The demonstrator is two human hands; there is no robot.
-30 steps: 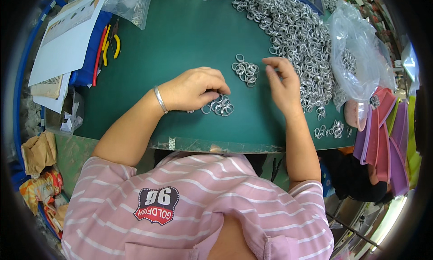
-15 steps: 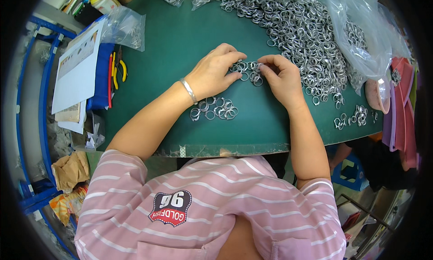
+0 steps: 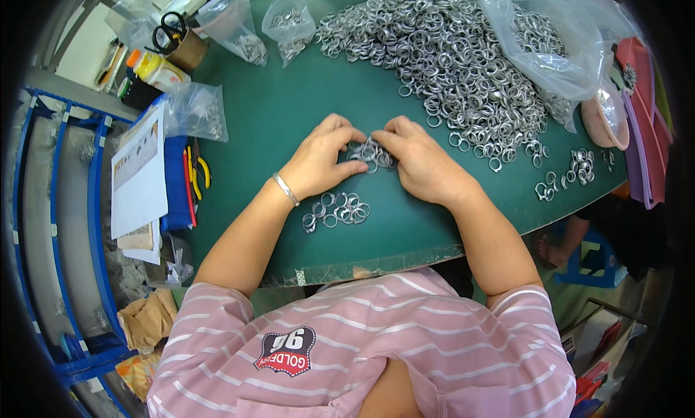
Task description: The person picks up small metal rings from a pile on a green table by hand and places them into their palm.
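A small cluster of silver-coloured metal rings (image 3: pixel 373 157) lies on the green table between my two hands. My left hand (image 3: pixel 322 156), with a silver bangle (image 3: pixel 286 189) on its wrist, curves around the cluster's left side, thumb and fingers apart. Bent over the right side of the cluster, my right hand (image 3: pixel 418 161) has its fingertips pressed together on rings at the top edge; its thumb is partly hidden. Closer to me, below my left hand, sits another small group of rings (image 3: pixel 339 209).
A large heap of rings (image 3: pixel 449 63) spreads across the back right, beside a clear plastic bag (image 3: pixel 557 48). A few rings (image 3: pixel 579 166) lie near the right edge. Pliers (image 3: pixel 203 168), papers (image 3: pixel 137 175) and bagged parts (image 3: pixel 289 27) stand left and back. A person's arm (image 3: pixel 572 237) shows at right.
My right hand has moved in toward my left hand and turned, its fingers now pointing left over the cluster. The view has shifted, showing more of the table's far left.
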